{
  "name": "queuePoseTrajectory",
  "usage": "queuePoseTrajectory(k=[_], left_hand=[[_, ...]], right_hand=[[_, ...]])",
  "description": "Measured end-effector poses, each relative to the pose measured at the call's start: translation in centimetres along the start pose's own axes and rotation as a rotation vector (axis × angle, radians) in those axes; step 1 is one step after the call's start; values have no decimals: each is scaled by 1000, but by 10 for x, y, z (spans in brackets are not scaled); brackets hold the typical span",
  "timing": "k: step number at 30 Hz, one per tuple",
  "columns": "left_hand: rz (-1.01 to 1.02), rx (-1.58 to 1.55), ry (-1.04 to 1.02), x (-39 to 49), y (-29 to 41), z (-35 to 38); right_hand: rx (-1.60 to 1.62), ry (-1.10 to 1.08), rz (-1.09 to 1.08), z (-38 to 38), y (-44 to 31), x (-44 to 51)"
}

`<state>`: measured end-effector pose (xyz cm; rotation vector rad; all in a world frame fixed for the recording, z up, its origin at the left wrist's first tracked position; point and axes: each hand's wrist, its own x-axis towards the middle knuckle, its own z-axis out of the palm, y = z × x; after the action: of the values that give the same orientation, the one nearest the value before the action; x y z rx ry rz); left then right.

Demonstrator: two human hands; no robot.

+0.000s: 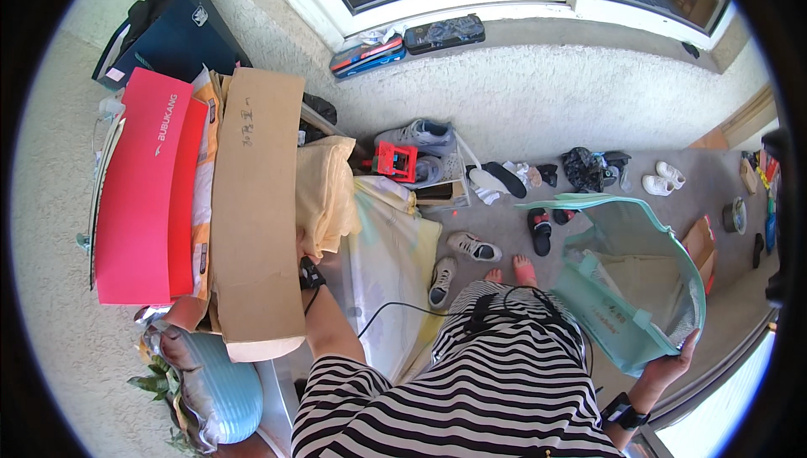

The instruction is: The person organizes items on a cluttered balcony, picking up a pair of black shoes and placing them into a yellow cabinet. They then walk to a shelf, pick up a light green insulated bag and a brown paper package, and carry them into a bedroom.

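Note:
My right hand [669, 366] grips the rim of a mint-green insulated bag [608, 306], which hangs open at the right with its silvery lining showing. At the left, my left hand [310, 250] is mostly hidden at the edge of a tall brown cardboard box [258, 205]. It touches or holds a folded pale-yellow cloth or bag [325, 196]; which of these, I cannot tell. Left of the cardboard stand a pink-red box [142, 193] and a red one, packed close together. Below my left hand, a pale patterned sheet [391, 269] with yellow edges drapes down towards the floor.
Sneakers [474, 247] and dark slippers [539, 231] lie on the floor by my bare feet. A rack with shoes and a red plastic basket [396, 162] stands by the wall. A dark blue bag [176, 35] is at upper left, a light-blue pot [227, 388] at lower left. Cables hang across my front.

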<state>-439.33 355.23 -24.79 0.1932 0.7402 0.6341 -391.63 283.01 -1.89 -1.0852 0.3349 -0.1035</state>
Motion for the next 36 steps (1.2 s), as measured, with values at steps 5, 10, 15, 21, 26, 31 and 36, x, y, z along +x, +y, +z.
queuePoseTrajectory(k=[5, 10, 15, 21, 26, 31, 36], left_hand=[[34, 35, -89, -18, -25, 34], [380, 148, 274, -69, -107, 102], [303, 72, 372, -140, -206, 162], [116, 272, 304, -174, -301, 228], [-148, 436, 171, -133, -385, 258], [-388, 408, 210, -91, -463, 291], [-349, 643, 153, -24, -526, 318]], right_hand=[[-19, 72, -12, -5, -6, 3], [-23, 90, -43, -9, 0, 4], [49, 75, 9, -13, 2, 13], [86, 56, 51, -16, 0, 42], [43, 54, 13, -41, -11, 87], [134, 118, -17, -79, -11, 137], [119, 120, -79, -114, 10, 189]])
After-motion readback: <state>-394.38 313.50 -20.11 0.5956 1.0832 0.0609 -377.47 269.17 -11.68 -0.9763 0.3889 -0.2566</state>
